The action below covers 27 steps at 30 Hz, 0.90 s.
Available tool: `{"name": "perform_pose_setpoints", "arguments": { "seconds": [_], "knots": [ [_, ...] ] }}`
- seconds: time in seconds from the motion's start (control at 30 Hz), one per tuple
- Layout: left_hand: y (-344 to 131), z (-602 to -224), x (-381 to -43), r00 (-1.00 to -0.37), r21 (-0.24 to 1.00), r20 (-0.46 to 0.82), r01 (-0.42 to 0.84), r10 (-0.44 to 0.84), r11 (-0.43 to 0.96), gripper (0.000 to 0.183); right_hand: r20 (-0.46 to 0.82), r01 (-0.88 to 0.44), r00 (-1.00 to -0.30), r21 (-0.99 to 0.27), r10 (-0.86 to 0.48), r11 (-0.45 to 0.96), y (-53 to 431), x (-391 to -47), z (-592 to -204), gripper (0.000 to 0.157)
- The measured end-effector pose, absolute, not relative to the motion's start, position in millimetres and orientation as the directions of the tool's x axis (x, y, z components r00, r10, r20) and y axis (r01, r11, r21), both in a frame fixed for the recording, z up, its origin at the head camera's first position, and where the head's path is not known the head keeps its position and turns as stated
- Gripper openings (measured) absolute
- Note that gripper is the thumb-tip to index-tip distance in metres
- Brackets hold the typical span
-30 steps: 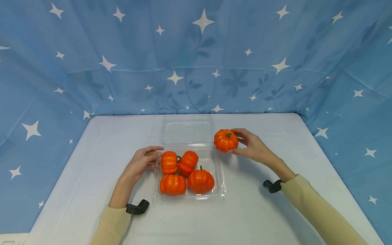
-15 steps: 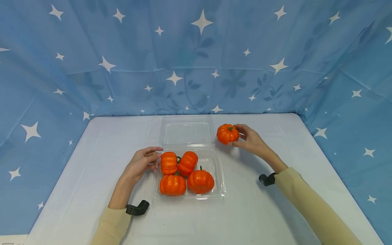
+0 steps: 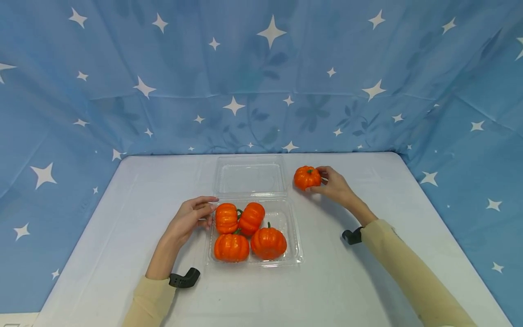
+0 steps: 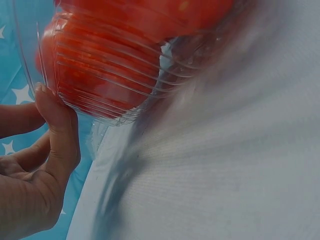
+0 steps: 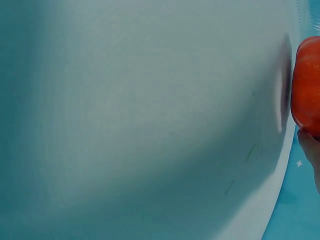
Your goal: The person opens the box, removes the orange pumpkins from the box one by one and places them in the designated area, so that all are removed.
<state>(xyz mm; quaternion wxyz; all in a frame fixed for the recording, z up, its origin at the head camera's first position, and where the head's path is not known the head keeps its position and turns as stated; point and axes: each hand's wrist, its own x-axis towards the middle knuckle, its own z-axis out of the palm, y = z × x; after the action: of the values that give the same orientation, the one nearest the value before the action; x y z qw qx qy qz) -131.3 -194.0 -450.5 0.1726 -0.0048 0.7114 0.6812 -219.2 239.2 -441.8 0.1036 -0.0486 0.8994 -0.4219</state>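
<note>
A small orange toy pumpkin (image 3: 307, 178) with a green stem is at the back of the table, right of the container's lid. My right hand (image 3: 336, 188) grips it from the right, thumb at the near side; the right wrist view shows the pumpkin (image 5: 307, 87) very near the tabletop, contact unclear. Several similar pumpkins (image 3: 268, 243) lie in the base of a clear plastic clamshell container (image 3: 295, 227). At its back left corner my left hand (image 3: 189, 220) pinches the rim. In the left wrist view the thumb of that hand (image 4: 57, 130) touches the rim.
The container's lid (image 3: 250, 177) lies folded back flat behind the base. A white cloth covers the table (image 3: 253, 295). A blue star-patterned curtain (image 3: 184, 81) encloses its back and sides. Black wrist cameras (image 3: 185, 278) sit on both wrists.
My right hand has carried its pumpkin backward and slightly right, away from the container, and lower toward the table. The left hand and the pumpkins in the container have stayed in place.
</note>
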Motion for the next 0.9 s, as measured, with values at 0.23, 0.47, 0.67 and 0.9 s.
{"name": "perform_pose_setpoints", "arguments": {
  "seconds": [0.23,0.47,0.67,0.9],
  "knots": [
    [-192.6,-451.0,-131.2,-0.941,0.969,-0.248,-0.237,0.232,0.073,0.043,-0.16,0.027,-0.975,-0.768,-0.152,0.639,240.8,-223.3,-448.2,0.082],
    [-192.5,-451.3,-131.5,-0.941,0.968,-0.249,-0.237,0.231,0.076,0.043,-0.135,0.007,-0.98,-0.762,-0.148,0.647,236.5,-223.7,-448.4,0.083],
    [-192.4,-450.9,-131.5,-0.941,0.968,-0.25,-0.238,0.228,0.079,0.043,-0.1,-0.015,-0.985,-0.764,-0.142,0.645,235.7,-223.4,-451.6,0.084],
    [-193.0,-450.5,-131.4,-0.941,0.968,-0.252,-0.24,0.226,0.08,0.043,-0.051,-0.062,-0.987,-0.752,-0.151,0.656,235.5,-224.7,-456.9,0.089]
  ]
}}
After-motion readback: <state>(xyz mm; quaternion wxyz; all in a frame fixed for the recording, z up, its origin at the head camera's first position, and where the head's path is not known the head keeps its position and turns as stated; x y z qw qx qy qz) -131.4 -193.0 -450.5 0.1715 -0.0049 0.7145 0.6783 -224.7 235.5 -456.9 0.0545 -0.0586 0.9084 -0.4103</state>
